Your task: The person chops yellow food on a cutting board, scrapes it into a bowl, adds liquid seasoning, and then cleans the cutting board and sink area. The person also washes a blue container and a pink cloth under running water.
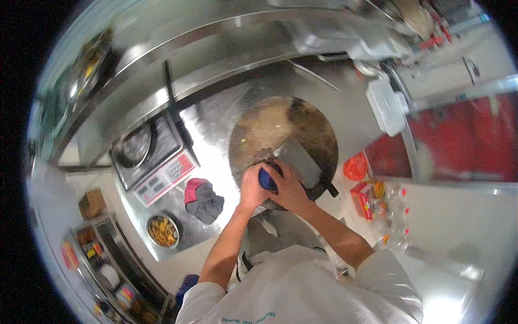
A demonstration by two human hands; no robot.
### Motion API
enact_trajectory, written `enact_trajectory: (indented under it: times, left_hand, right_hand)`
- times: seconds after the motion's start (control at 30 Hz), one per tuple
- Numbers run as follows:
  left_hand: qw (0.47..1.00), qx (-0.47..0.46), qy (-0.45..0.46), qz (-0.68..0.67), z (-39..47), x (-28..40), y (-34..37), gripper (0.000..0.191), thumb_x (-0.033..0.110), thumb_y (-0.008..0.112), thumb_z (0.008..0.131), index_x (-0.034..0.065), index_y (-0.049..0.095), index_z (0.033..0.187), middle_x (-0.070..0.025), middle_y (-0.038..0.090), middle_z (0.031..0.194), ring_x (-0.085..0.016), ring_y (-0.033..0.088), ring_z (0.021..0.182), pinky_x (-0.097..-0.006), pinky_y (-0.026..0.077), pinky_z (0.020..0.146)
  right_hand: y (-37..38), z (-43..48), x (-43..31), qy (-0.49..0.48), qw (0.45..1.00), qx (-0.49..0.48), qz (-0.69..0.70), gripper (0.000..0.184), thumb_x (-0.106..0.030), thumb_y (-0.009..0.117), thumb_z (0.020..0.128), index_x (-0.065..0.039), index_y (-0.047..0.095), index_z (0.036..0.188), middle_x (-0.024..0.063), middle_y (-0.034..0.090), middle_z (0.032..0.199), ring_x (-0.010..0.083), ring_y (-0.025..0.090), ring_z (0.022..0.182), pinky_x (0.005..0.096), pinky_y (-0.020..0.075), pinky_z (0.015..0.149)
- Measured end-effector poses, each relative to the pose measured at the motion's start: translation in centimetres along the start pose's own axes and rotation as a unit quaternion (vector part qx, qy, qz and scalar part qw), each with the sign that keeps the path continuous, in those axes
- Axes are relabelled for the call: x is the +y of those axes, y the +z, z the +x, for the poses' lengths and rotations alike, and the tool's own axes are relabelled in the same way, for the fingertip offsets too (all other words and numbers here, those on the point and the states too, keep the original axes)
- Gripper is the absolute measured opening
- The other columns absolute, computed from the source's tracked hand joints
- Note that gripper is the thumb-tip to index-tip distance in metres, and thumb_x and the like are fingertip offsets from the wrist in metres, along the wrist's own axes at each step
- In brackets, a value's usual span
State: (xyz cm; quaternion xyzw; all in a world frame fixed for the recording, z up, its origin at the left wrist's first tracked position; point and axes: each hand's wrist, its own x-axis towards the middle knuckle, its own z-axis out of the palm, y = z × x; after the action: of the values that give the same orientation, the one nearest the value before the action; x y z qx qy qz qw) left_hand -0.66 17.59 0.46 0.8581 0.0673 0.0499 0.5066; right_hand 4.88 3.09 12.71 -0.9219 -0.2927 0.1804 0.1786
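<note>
My left hand (252, 187) and my right hand (288, 186) are together over the near edge of a round, worn chopping block (259, 125). Between them they hold a dark blue object (267, 180), mostly covered by the fingers, so its kind cannot be told. A cleaver (301, 162) with a broad grey blade and dark handle lies on the block, just beyond and beside my right hand. Small scraps lie on the wood.
Left of the block are a crumpled grey and red cloth (205, 202), a digital scale (164, 178) with a metal bowl (135, 148) on its tray, and a bowl of yellow-brown food pieces (162, 231). White plastic containers (384, 107) stand right; several bottles (398, 210) are lower right.
</note>
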Motion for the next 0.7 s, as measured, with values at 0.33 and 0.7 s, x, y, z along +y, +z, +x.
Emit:
enact_trajectory:
  times: [0.33,0.7]
  left_hand:
    - [0.981,-0.033,0.183,-0.051,-3.6,7.5,7.7,0.11,0.025,0.099,0.072,0.003,0.036,0.16,-0.0251,0.052,0.147,-0.041,0.057,0.135,-0.0549,0.047,0.115]
    - [0.957,0.148,-0.095,-0.23,-10.7,14.4,17.6,0.12,0.017,0.096,0.067,0.0036,0.022,0.161,-0.0177,0.04,0.151,-0.029,0.051,0.141,-0.0445,0.042,0.122]
  right_hand:
    - [-3.6,-13.1,11.5,0.025,0.887,0.207,0.411,0.087,-0.03,0.085,0.094,-0.003,0.041,0.164,0.0256,0.048,0.163,0.045,0.046,0.151,0.051,0.0352,0.127]
    - [3.7,-13.0,26.6,0.14,0.966,0.071,0.206,0.061,-0.033,0.074,0.103,-0.006,0.051,0.153,0.0259,0.076,0.112,0.0487,0.074,0.102,0.055,0.0583,0.09]
